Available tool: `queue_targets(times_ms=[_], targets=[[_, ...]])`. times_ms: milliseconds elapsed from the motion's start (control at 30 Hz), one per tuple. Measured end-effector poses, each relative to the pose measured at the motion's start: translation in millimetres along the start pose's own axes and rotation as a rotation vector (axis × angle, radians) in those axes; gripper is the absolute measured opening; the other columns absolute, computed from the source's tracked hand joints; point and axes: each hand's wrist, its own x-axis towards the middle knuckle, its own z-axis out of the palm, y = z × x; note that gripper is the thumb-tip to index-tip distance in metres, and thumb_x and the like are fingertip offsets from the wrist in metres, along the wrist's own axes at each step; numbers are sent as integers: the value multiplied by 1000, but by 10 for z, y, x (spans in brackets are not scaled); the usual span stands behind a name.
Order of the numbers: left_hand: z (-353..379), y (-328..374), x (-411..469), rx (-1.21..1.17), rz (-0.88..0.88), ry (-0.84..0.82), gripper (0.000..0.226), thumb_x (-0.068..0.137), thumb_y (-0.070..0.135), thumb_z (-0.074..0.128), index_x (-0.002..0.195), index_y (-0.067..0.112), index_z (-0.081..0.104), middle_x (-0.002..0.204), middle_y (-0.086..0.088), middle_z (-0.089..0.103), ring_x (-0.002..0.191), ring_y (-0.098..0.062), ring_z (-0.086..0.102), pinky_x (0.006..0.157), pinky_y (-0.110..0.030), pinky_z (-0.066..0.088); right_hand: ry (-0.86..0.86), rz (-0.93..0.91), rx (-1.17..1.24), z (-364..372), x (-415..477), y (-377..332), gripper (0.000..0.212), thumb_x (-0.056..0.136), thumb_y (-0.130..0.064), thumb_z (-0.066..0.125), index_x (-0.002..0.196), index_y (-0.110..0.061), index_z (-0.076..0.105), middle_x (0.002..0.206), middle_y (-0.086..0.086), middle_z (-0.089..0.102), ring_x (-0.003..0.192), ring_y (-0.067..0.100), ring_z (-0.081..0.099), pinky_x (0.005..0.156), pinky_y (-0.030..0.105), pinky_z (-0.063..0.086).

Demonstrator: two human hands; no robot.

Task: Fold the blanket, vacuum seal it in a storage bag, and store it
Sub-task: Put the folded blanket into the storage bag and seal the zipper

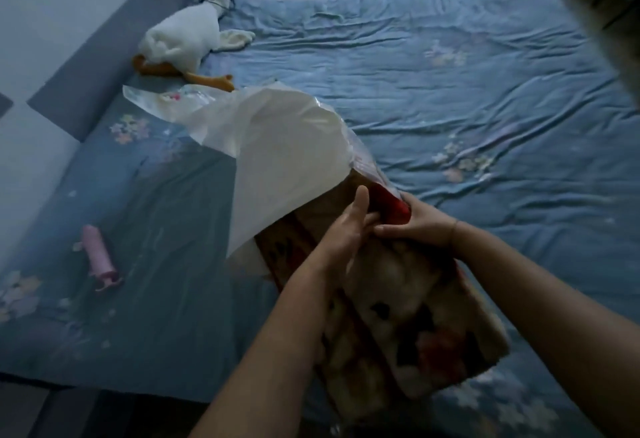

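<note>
Seen from my remote station: on a wide bed (450, 91) under a rumpled blue floral sheet, a translucent storage bag (277, 146) stands open, its loose upper sheet lifted up and away toward the headboard. A folded blanket (415, 326), plush with red and cream patches, lies at the near edge with only its far end at the bag's mouth; most of it is outside. The left hand (346, 229) sits at that mouth, thumb raised, fingers bent toward the red end, and I cannot tell whether they pinch plastic, pile or nothing. The right hand (419, 221), touching it, curls its fingers round the red end of the blanket where the bag's lip lies. I judge the step to be loading, barely begun. To do it well I would hold the lip wide with one hand, feed the fold in square with the other (a skewed corner may snag the plastic), push it to the bottom and leave the seal strip free of pile. A pink hand pump (100, 257) lies well apart to the left, untouched
</note>
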Motion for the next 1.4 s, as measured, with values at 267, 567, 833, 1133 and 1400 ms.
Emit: queue_targets(times_ms=[267, 567, 833, 1133, 1400], targets=[[-356, -410, 101, 1090, 834, 939, 75, 79, 52, 67, 140, 15, 44, 134, -12, 54, 124, -25, 45, 106, -39, 30, 81, 70, -1, -182, 138, 339, 75, 66, -39, 84, 131, -25, 50, 120, 0, 63, 112, 19, 59, 92, 28, 47], [-1032, -914, 576, 1157, 553, 859, 57, 86, 22, 52, 142, 14, 41, 142, -21, 51, 128, -39, 54, 98, -62, 41, 544, -1084, -1123, 448, 287, -268, 48, 92, -15, 39, 139, -10, 47, 148, 14, 42, 139, 30, 35, 117, 49, 16], [-1339, -1261, 613, 1054, 433, 964, 44, 82, -1, 51, 124, 0, 64, 130, -23, 61, 113, -42, 63, 92, -55, 51, 441, -981, -1250, 266, 817, 35, 33, 92, -10, 41, 104, -7, 71, 111, 15, 69, 99, 36, 66, 92, 45, 50], [-525, -1086, 896, 1097, 504, 700, 7, 71, 11, 68, 69, 16, 72, 62, -5, 69, 51, -24, 64, 42, -23, 41, 431, -660, -1051, -284, 812, 739, 35, 81, -27, 46, 100, -6, 68, 103, 16, 70, 92, 32, 68, 91, 40, 46], [442, -1088, 1318, 1170, 756, 572, 16, 72, 13, 67, 83, 18, 76, 76, -1, 74, 62, -21, 69, 54, -27, 49, 455, -677, -1027, -508, 892, 1225, 42, 83, -9, 40, 113, -2, 68, 115, 18, 67, 103, 36, 66, 93, 43, 50]])
